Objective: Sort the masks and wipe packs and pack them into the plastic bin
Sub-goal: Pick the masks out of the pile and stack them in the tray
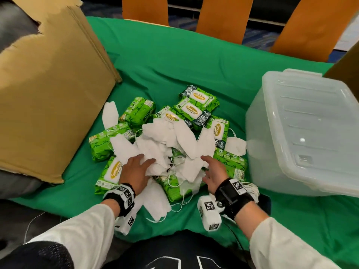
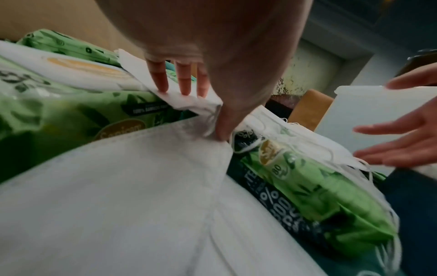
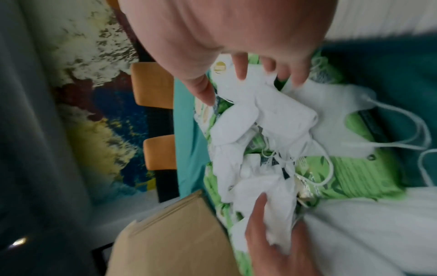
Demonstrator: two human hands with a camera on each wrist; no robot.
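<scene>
A loose heap of white masks (image 1: pixel 165 144) lies on several green wipe packs (image 1: pixel 196 111) in the middle of the green cloth. My left hand (image 1: pixel 144 162) is on the near left of the heap. Its thumb and fingers (image 2: pixel 160 80) pinch a bunched mask (image 2: pixel 196 104) between them. My right hand (image 1: pixel 206 167) hovers at the near right of the heap, fingers spread and straight, with its fingertips (image 3: pixel 241 74) just at the masks (image 3: pixel 272 112). The translucent plastic bin (image 1: pixel 310 121) stands to the right with its lid on.
A big cardboard box (image 1: pixel 48 94) lies on its side at the left, close to the packs. Orange chair backs (image 1: pixel 223 16) line the far table edge. Bare green cloth (image 1: pixel 165 65) stretches behind the heap. A stray mask (image 1: pixel 155 200) lies near my left wrist.
</scene>
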